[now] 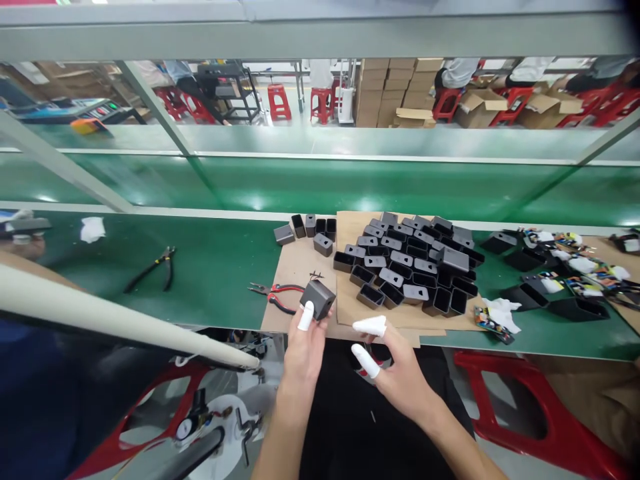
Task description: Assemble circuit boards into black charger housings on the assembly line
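My left hand [306, 340], with a white cover on its thumb, is closed around a black plastic case [319, 299]. Dark thin bits, perhaps wires or prongs, stick up just behind that case. Right of it, my right hand [395, 367] hangs in front of the table edge, its thumb and covered fingers apart and nothing between them. Red-handled pliers [280, 293] lie by the left hand, partly behind the held case. Many black cases [400, 260] stand and lie on brown cardboard [350, 319], and a smaller group of cases [310, 227] sits to its left.
Black-handled cutters [150, 270] and a crumpled white tissue [93, 229] lie on the green table [220, 267]. Circuit boards [585, 267] with wires are at the right. A pale post [125, 313] crosses the left side. Another person's hand [25, 248] shows far left.
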A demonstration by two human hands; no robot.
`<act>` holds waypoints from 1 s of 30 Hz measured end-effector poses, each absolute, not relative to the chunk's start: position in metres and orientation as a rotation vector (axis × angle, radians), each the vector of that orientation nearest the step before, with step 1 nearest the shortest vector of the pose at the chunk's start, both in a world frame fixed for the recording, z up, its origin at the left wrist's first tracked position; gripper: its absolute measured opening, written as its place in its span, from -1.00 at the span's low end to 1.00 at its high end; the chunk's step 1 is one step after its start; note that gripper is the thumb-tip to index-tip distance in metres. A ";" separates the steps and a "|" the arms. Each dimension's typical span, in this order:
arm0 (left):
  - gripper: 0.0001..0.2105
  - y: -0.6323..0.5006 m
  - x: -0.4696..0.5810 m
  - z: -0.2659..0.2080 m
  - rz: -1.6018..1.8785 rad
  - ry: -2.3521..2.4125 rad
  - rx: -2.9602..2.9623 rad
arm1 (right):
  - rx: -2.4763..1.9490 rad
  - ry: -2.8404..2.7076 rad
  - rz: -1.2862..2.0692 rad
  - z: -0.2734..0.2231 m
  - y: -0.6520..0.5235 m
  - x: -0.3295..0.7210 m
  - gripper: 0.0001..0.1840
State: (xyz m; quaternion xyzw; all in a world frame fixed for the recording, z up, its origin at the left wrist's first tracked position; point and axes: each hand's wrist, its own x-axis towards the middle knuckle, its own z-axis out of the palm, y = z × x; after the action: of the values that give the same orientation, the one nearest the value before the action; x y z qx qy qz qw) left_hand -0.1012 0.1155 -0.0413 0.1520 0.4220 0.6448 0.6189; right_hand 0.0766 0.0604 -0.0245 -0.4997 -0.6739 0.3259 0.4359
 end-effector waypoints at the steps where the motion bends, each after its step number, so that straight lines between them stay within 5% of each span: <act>1: -0.79 0.110 -0.099 -0.035 1.441 0.894 0.189 | -1.217 -1.695 0.770 -0.022 0.064 0.072 -0.66; 6: -0.66 0.085 -0.091 -0.006 1.289 0.760 -0.341 | -1.076 -1.775 0.578 -0.016 0.079 0.057 -0.57; 14: -0.57 0.065 -0.090 0.002 1.300 0.735 -0.318 | -1.056 -1.897 0.415 -0.011 0.072 0.049 -0.41; 30: -0.58 0.066 -0.078 0.020 1.216 0.540 -0.425 | -1.082 -1.626 0.610 -0.025 0.049 0.069 -0.39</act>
State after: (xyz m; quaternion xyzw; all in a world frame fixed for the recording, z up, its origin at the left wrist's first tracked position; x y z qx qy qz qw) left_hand -0.0781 0.0658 0.0200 -0.1957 0.2485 0.5598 0.7659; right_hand 0.0685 0.0486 -0.0246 -0.4516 -0.6783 0.2546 0.5208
